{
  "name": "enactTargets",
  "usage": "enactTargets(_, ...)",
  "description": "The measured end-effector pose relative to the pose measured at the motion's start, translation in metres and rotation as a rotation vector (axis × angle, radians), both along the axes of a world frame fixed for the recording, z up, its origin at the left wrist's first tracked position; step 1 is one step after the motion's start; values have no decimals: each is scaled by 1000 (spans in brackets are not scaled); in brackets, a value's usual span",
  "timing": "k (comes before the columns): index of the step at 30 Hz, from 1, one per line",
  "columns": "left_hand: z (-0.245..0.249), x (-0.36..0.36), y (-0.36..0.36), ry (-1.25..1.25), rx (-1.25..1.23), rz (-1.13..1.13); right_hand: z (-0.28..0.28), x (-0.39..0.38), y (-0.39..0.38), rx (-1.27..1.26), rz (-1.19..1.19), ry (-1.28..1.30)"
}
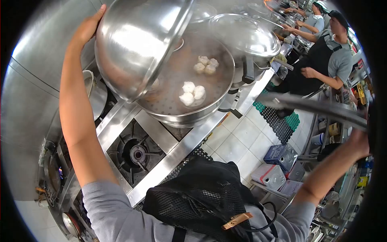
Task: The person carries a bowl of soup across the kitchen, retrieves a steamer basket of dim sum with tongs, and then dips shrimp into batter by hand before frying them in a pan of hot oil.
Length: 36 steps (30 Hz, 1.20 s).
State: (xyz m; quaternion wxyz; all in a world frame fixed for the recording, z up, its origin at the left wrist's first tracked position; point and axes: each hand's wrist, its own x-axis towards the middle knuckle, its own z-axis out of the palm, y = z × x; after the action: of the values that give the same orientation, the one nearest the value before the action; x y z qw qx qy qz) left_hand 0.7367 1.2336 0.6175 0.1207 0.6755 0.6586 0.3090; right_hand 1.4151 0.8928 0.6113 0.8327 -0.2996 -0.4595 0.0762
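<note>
My left hand [89,27] grips the far-left edge of a big domed steel lid [131,44], which is tilted up over the left part of a wide steamer pot [181,117]. Steam rises from the pot's perforated tray. On it are a small dish of white buns [192,93] and another group of pleated dumplings [206,65]; more food is partly hidden behind the lid. At the right edge, my right hand [360,142] is partly cut off, with a long dark tool [318,108] extending leftward from it, smeared by motion.
A second lidded pot [244,34] stands beyond the steamer. Nearer is a bare gas burner [138,155]. Metal tins [280,157] stand on the tiled floor by shelves. A co-worker in a black apron [308,68] stands at the stove, with another person farther back.
</note>
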Motion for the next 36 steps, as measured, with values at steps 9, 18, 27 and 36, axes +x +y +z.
enactTargets(9,0,2,-12,62,28,58,-31,-214,182,-91,757,-175)
enactTargets(18,2,7,-14,51,45,39,-15,-237,221,-224,680,-227)
enactTargets(27,4,16,-26,-4,45,16,-40,-269,240,-427,618,-282)
enactTargets(36,1,10,-18,37,75,0,-121,-306,240,-514,873,-152)
